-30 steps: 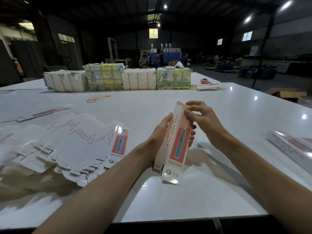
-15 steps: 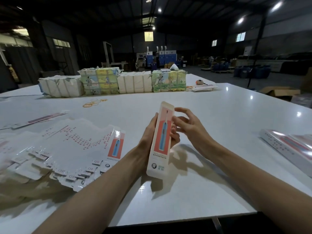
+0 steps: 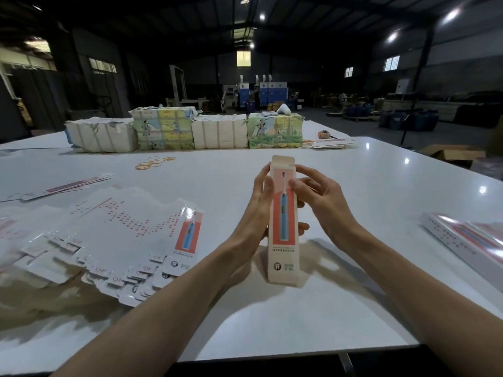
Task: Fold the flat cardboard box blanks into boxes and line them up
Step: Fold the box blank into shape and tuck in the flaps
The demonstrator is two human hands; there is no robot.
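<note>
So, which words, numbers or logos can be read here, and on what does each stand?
"10", probably: tabs of the flat blanks, mostly blurred.
On the box, held by the left hand and right hand: a print line under the red panel and a green label beside a round tooth logo, too small to read.
On the wrapped bundles: printing too blurred to read.

Upside-down "10" on flaps of flat blanks [image 3: 130,229]; box [image 3: 283,213] print illegible.

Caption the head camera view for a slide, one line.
Left hand and right hand hold a toothbrush box upright over the table, top flap open, flat blanks fanned at left.
</note>
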